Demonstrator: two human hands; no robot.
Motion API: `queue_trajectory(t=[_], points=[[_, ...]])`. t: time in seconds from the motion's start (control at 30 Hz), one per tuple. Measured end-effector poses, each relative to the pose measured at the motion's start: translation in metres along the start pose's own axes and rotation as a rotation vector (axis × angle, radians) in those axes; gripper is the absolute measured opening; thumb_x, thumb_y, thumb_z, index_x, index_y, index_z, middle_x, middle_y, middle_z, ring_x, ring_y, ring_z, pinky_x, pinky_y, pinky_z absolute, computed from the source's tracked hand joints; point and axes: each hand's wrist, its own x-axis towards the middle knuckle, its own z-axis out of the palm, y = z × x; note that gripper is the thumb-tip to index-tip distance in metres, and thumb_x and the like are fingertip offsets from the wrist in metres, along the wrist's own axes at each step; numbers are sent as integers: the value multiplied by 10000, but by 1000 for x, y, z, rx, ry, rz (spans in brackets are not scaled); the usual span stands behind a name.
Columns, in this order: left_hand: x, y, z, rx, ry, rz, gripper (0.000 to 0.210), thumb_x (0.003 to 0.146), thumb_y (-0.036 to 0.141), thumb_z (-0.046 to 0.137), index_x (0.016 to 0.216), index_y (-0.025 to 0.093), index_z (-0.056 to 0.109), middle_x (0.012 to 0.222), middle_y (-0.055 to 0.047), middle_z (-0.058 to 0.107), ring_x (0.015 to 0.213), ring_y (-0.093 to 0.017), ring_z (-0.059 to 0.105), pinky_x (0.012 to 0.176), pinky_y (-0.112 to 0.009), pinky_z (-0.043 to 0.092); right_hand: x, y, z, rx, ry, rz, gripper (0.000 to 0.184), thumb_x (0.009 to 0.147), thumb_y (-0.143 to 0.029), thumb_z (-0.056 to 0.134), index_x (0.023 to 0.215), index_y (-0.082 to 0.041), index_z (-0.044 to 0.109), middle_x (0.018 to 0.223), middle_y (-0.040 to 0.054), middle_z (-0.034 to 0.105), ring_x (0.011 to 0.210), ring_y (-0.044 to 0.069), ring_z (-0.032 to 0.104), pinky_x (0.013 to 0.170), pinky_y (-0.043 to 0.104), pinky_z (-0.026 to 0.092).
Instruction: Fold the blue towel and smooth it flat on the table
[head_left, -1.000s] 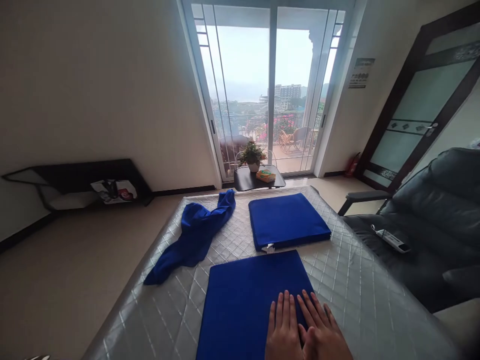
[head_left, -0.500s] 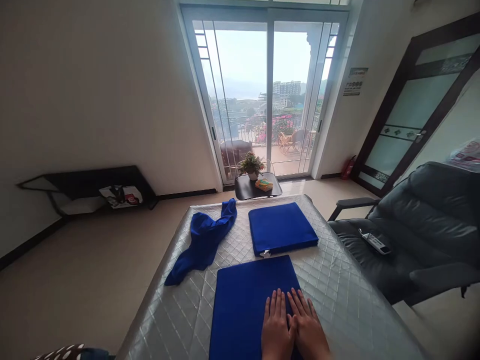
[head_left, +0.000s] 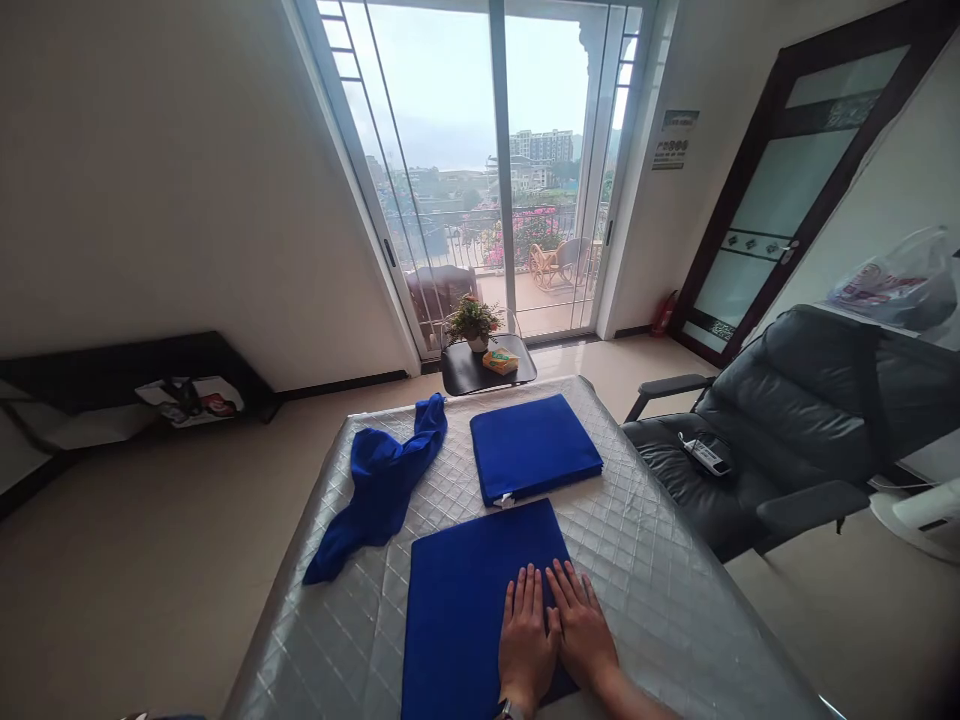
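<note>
A flat blue folded cloth (head_left: 457, 600) lies near me on the quilted silver tablecloth (head_left: 637, 560). Resting palm down on its right part is my left hand (head_left: 527, 632), fingers stretched out. My right hand (head_left: 583, 625) lies flat beside it at the cloth's right edge, also with straight fingers; the two hands touch near the thumbs. Just beyond is a thicker blue folded stack (head_left: 536, 445) with a small white tag at its near edge. To the left, a crumpled blue cloth (head_left: 382, 490) lies loosely on the table.
A small black table (head_left: 480, 375) with a potted plant (head_left: 474, 322) and a yellow packet (head_left: 501, 360) stands beyond the far edge. At right is a black armchair (head_left: 795, 420) with a power strip (head_left: 705, 455) on its seat. A low black shelf (head_left: 225, 365) stands left.
The view has turned right, so everything sits further left in the picture. Both hands stay flat on the cloth, and more of the wrists shows.
</note>
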Motion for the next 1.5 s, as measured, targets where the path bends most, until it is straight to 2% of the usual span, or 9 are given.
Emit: queue_trajectory(t=[0.33, 0.87, 0.93, 1.17, 1.5], points=[[4, 4, -14, -61, -96, -23, 608, 928, 242, 420, 1527, 201, 321, 1580, -53, 343, 1464, -242, 310, 1194, -477, 322, 2, -3, -1, -68, -23, 6, 580, 989, -272, 290, 1562, -238, 201, 1634, -2, 156, 1520, 210, 83, 1236, 468, 109], [11, 11, -33, -104, -274, -96, 600, 957, 291, 327, 1535, 133, 291, 1620, -51, 267, 1511, -198, 175, 1244, -436, 153, 1, -4, -4, -112, -70, 18, 579, 996, -273, 263, 1569, -200, 213, 1655, 19, 126, 1525, 198, 45, 1220, 447, 11], [11, 11, -32, -100, -273, -95, 601, 957, 295, 327, 1534, 130, 290, 1623, -53, 260, 1511, -194, 174, 1245, -428, 144, 1, -2, -2, -111, -49, 5, 577, 997, -279, 274, 1565, -191, 228, 1653, 34, 145, 1523, 206, 61, 1217, 459, 25], [9, 8, -23, -69, -200, -72, 605, 944, 296, 392, 1521, 124, 332, 1606, -70, 304, 1505, -192, 201, 1251, -417, 158, 1, 3, 10, -106, 141, -60, 563, 981, -293, 355, 1533, -182, 335, 1611, 63, 295, 1498, 230, 201, 1217, 475, 119], [7, 4, -17, -50, -186, -53, 638, 944, 325, 409, 1539, 128, 288, 1610, -75, 286, 1507, -205, 191, 1246, -434, 179, 2, 3, 12, -101, 189, -74, 559, 987, -298, 379, 1533, -191, 327, 1604, 53, 314, 1493, 223, 222, 1216, 481, 151]])
